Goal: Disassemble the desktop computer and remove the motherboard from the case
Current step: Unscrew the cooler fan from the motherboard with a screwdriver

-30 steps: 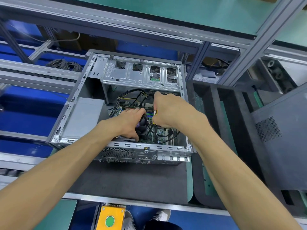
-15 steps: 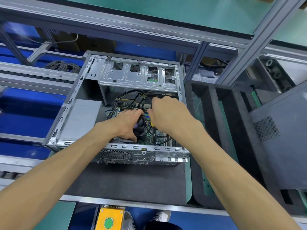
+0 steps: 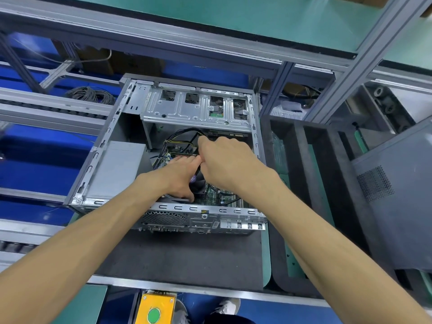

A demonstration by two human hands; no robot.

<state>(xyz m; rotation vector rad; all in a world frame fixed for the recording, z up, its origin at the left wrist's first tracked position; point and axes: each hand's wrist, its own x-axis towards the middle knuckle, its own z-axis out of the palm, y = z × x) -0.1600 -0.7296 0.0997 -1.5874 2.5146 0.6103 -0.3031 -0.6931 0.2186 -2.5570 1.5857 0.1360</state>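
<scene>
An open silver computer case (image 3: pixel 98 157) lies on its side on a dark mat (image 3: pixel 182 256). Inside lies the green motherboard (image 3: pixel 217 195) with a black fan (image 3: pixel 198 183) and black cables (image 3: pixel 184 134). My left hand (image 3: pixel 177 176) rests flat on the fan, fingers stretched toward the far side. My right hand (image 3: pixel 229 164) is curled beside it over the board, knuckles up; what its fingers hold is hidden. The grey power supply (image 3: pixel 117 169) sits in the case's left part, the drive cage (image 3: pixel 196 108) at the far end.
Dark foam dividers (image 3: pixel 301 183) stand right of the case, and a grey case panel (image 3: pixel 397 202) leans further right. An aluminium frame post (image 3: pixel 275 90) rises behind. A yellow box with a green button (image 3: pixel 155 309) sits at the near edge. Coiled cable (image 3: pixel 91 94) lies far left.
My right hand has shifted slightly away from me and left, closing up against my left hand. My left hand stays on the fan. The view has drifted a little.
</scene>
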